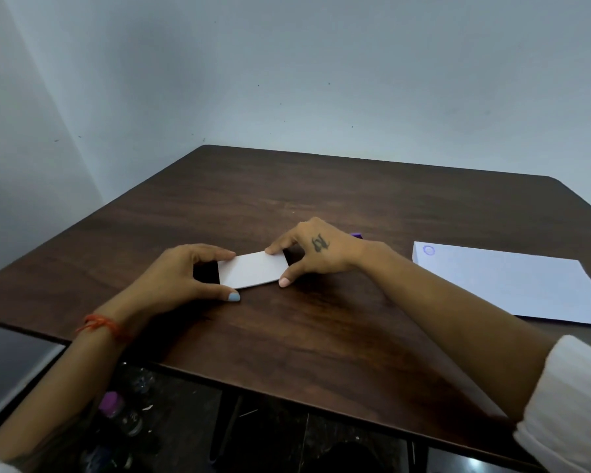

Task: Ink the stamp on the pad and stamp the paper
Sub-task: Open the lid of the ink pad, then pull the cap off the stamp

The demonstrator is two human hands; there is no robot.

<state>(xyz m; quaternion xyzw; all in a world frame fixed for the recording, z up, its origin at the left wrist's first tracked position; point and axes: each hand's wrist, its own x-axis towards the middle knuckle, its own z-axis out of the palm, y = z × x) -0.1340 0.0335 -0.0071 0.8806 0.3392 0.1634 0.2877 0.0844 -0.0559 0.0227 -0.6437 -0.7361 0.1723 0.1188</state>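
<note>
The ink pad case [251,269], white-lidded over a black base, lies flat on the dark wooden surface [321,336] between both hands. The left hand [181,271] pinches its left end with thumb and fingers; the right hand [316,252] pinches its right end likewise. Opening it looks like the step in hand: best to hold the base steady and lift the lid evenly. Whether ink shows inside cannot be told. A purple object [356,235], possibly the stamp, peeks behind the right hand. The paper [512,285] lies well apart to the right, one faint purple mark [429,250] at its corner.
</note>
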